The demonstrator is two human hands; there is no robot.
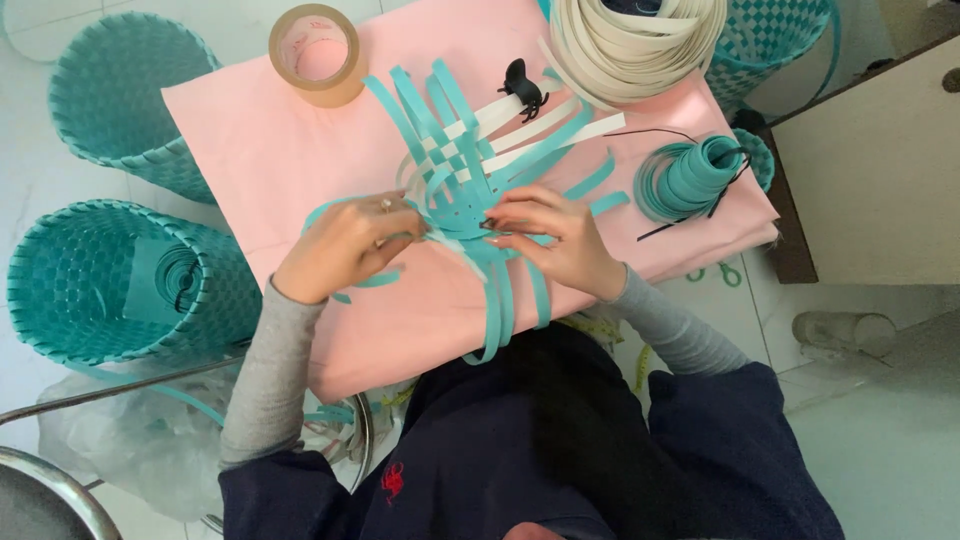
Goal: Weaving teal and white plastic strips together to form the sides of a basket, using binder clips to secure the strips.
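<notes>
Left hand: the left hand (345, 243) lies on the woven strips (470, 185), fingers bent and close together, pinching a teal strip at the left edge of the weave (a ring shows on one finger).
Right hand: the right hand (555, 232) rests on the right side of the same weave, fingers half curled, the tips pressing down on crossed strips; it is not wide open.
Woven strips: a flat mat of teal and white bands, lying in the middle of the pink counter (250, 140), loose ends spreading out on all sides.
Tape roll: a brown tape roll (317, 54) stands near the far edge of the counter.
Clip: a small black clip (524, 88) sits just beyond the weave.
Coils: a white strip coil (632, 42) far right, a teal strip coil (690, 178) beside the right hand.
Baskets: two teal baskets (120, 280) stand on the floor at the left.
</notes>
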